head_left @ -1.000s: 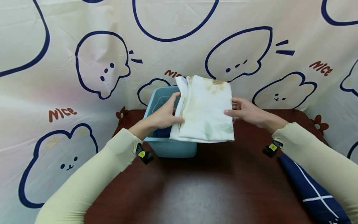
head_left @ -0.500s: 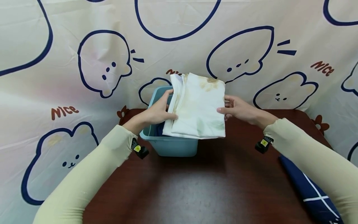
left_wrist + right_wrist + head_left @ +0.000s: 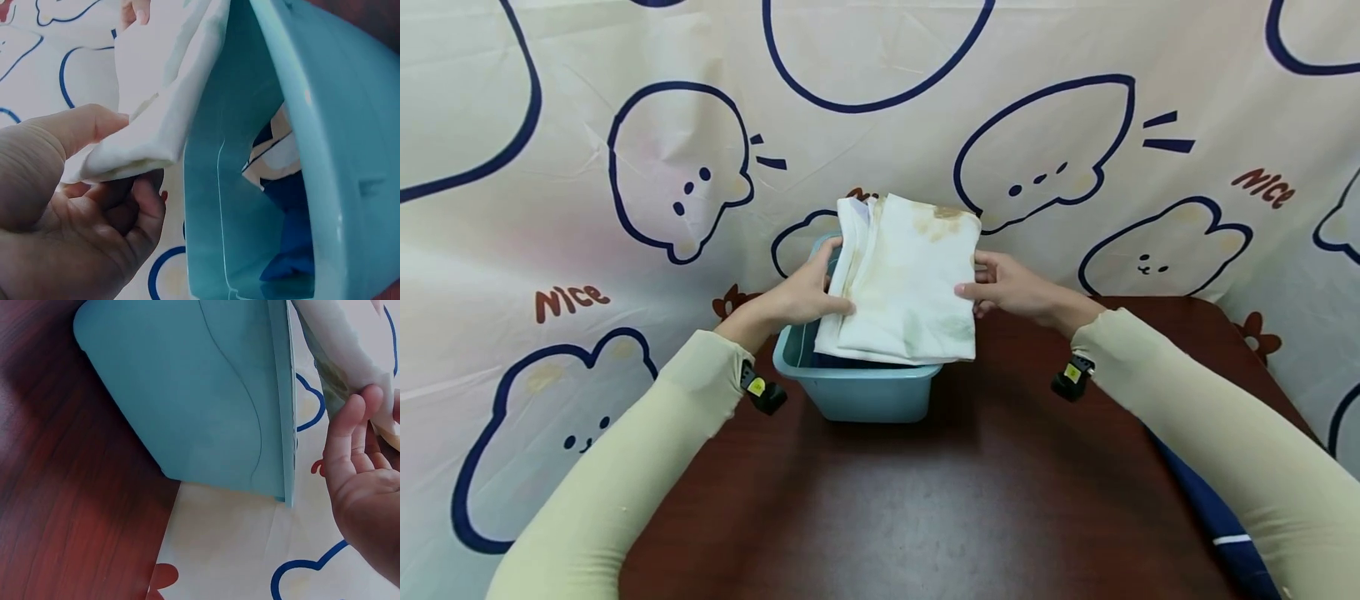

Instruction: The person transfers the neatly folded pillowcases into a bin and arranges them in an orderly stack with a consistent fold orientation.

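Note:
A folded white cloth (image 3: 917, 283) with tan and pale green patches is held up over a light blue plastic bin (image 3: 868, 396). My left hand (image 3: 801, 292) pinches its left edge, thumb on the near face and fingers behind; the left wrist view shows the same grip on the folded layers. On the opposite edge my right hand (image 3: 1018, 287) pinches the cloth between thumb and fingers. Inside the bin, dark blue fabric (image 3: 290, 219) and a beige, white and navy patterned piece (image 3: 275, 153) show in the left wrist view. The cloth hides much of the bin's opening in the head view.
The bin stands on a dark red-brown wooden table (image 3: 895, 500), near its back edge. A navy cloth with white lines (image 3: 1217, 517) lies at the right, partly under the right sleeve. A cream curtain (image 3: 865, 50) printed with cartoon outlines hangs behind the table.
Both hands have carried the folded cloth leftward, so it now hangs more fully over the bin. The right forearm covers more of the navy cloth. The bin stays in place.

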{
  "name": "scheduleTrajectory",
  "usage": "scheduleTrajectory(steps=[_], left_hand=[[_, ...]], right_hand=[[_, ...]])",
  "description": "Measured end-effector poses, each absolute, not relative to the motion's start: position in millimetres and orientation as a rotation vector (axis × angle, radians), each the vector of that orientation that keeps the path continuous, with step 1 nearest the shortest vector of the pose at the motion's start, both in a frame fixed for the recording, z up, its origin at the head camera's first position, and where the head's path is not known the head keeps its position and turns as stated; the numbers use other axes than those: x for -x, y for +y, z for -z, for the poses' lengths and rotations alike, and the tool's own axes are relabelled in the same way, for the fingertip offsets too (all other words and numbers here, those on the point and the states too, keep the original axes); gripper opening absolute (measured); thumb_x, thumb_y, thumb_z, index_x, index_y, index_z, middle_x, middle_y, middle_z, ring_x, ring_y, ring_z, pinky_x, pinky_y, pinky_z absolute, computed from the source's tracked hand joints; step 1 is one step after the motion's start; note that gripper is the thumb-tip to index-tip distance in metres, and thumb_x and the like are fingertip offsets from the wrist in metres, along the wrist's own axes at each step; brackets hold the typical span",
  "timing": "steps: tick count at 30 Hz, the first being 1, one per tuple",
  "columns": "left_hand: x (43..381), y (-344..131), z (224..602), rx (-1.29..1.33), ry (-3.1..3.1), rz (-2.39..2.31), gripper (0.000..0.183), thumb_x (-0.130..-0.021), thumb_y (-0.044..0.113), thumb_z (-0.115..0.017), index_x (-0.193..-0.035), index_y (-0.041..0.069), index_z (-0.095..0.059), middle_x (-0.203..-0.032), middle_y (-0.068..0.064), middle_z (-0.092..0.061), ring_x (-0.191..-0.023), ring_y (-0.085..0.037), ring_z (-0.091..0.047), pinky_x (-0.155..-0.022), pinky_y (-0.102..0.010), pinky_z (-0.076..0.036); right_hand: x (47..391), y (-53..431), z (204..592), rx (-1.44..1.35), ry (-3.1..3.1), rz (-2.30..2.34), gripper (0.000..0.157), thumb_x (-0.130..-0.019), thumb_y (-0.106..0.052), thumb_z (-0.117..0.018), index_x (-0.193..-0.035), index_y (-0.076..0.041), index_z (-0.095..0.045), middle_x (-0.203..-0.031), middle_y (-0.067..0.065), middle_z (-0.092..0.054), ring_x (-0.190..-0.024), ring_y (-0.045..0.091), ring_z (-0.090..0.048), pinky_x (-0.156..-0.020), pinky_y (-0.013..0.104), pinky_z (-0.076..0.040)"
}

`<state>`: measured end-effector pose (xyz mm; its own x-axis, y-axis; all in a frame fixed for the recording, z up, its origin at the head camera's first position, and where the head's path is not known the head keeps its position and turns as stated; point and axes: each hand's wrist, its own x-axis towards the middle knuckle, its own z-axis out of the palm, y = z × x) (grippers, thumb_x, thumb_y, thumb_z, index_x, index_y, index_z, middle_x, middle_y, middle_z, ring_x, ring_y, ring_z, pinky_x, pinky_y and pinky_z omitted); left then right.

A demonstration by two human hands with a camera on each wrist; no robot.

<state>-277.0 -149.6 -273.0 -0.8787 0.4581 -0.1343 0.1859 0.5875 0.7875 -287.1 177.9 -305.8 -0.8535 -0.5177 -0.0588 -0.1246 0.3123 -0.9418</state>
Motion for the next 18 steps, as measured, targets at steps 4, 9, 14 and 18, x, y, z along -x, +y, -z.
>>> scheduleTrajectory(steps=[4, 9, 14, 18], left_hand=[[283, -157, 275, -0.522, 2.515, -1.179, 0.097, -0.092, 0.002, -0.066, -0.161, 0.02, 0.001, -0.158, -0.023, -0.03, -0.129, -0.042, -0.056, -0.102, -0.055, -0.052], [287, -164, 277, -0.475, 2.54, -1.175, 0.096, -0.092, 0.002, -0.066, -0.161, 0.02, -0.001, -0.161, -0.021, -0.024, -0.13, -0.042, -0.053, -0.102, -0.058, -0.051], [291, -169, 281, -0.466, 2.531, -1.163, 0.096, -0.093, 0.001, -0.065, -0.161, 0.021, -0.001, -0.164, -0.02, -0.017, -0.134, -0.042, -0.049, -0.104, -0.059, -0.049], [295, -174, 280, -0.461, 2.531, -1.182, 0.096, -0.092, -0.001, -0.065, -0.161, 0.02, -0.002, -0.164, -0.019, -0.017, -0.136, -0.042, -0.047, -0.105, -0.06, -0.047]], right_hand=[[291, 168, 306, 0.568, 2.242, 1.55, 0.048, -0.103, -0.012, -0.057, -0.147, -0.002, -0.041, -0.116, 0.011, -0.07, -0.075, 0.013, -0.063, -0.07, 0.029, -0.057], [295, 157, 308, 0.565, 2.229, 1.548, 0.048, -0.103, -0.012, -0.056, -0.147, -0.001, -0.04, -0.117, 0.013, -0.069, -0.074, 0.014, -0.062, -0.07, 0.028, -0.057], [298, 149, 313, 0.52, 2.22, 1.563, 0.045, -0.103, -0.012, -0.056, -0.145, -0.002, -0.042, -0.111, 0.009, -0.069, -0.074, 0.015, -0.061, -0.07, 0.03, -0.056], [302, 144, 314, 0.501, 2.218, 1.581, 0.045, -0.104, -0.012, -0.056, -0.146, -0.005, -0.042, -0.111, 0.009, -0.068, -0.074, 0.016, -0.06, -0.07, 0.029, -0.055]])
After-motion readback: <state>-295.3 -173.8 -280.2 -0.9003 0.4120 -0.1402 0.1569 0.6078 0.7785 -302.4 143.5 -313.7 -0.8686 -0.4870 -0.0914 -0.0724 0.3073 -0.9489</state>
